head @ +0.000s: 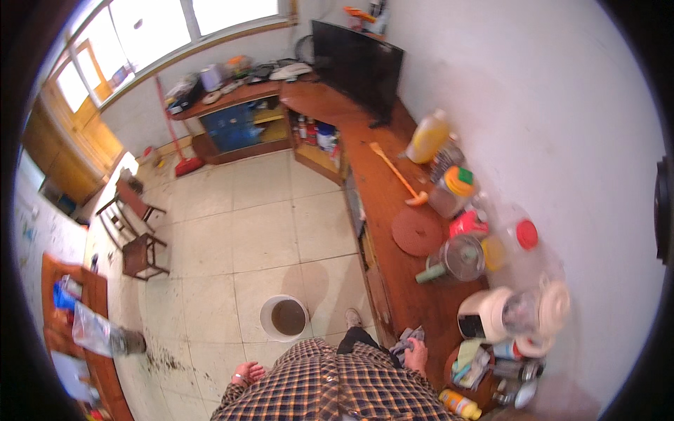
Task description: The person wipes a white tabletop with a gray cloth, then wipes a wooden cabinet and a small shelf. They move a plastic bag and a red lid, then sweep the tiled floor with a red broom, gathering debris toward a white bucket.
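My right hand (416, 357) grips a crumpled greyish-purple cloth (404, 342) at the near edge of the brown wooden counter (416, 310). Low on the other side, my left hand (249, 372) hangs beside my checked shirt over the tiled floor, holding nothing, its fingers loosely apart. A white bucket (267, 327) with murky brown water stands on the floor in front of me. To the right of the cloth lies a round container (452, 363) with folded papers or cloths in it. Near my right forearm a yellow bottle (459, 404) lies on its side.
A cream blender (484, 318), a clear pitcher with a green handle (463, 258), a round red mat (417, 232) and an orange ladle (397, 176) occupy the counter. A black monitor (358, 68) stands at its far end. Wooden chairs (142, 255) and scattered dirt (168, 362) are at left.
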{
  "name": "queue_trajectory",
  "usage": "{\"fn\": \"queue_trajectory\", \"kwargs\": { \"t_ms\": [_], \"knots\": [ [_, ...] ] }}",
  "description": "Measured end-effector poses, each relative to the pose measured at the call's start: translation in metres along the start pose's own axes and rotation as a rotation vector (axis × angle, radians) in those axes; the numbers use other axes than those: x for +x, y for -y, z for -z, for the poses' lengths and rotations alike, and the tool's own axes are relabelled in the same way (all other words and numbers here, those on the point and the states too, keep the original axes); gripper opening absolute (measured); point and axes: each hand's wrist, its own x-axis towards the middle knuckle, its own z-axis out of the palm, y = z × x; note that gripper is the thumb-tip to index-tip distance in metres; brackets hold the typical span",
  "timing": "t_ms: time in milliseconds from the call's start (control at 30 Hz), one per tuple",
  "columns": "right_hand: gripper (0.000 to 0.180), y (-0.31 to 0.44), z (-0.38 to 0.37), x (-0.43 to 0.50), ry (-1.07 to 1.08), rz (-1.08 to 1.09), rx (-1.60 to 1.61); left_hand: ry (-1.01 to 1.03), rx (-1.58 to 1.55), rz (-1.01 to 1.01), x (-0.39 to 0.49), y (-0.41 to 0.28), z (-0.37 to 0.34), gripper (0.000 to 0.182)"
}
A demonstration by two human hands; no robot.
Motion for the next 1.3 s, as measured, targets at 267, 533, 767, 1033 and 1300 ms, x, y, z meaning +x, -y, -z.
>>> {"fn": "queue_trajectory", "kwargs": {
  "t_ms": [267, 533, 767, 1033, 1300],
  "knots": [
    [0.033, 0.071, -0.012, 0.123, 0.282, 0.421, 0.123, 0.005, 0.073, -0.240, -0.054, -0.037, -0.087, 0.025],
    [0.030, 0.195, -0.047, 0.212, 0.402, 0.407, 0.481, -0.216, -0.147, -0.095, -0.057, -0.029, -0.083, 0.025],
    [0.033, 0.288, -0.088, 0.290, 0.557, 0.055, 0.875, -0.223, -0.131, -0.028, 0.016, -0.089, -0.095, 0.026],
    [0.034, 0.440, -0.095, 0.385, 0.457, -0.186, 1.080, -0.013, -0.221, -0.163, 0.077, -0.303, -0.086, 0.026],
    [0.037, 0.587, -0.018, 0.516, 0.112, 0.142, 1.189, -0.108, -0.263, -0.429, 0.088, -0.477, -0.079, 0.025]
  ]
}}
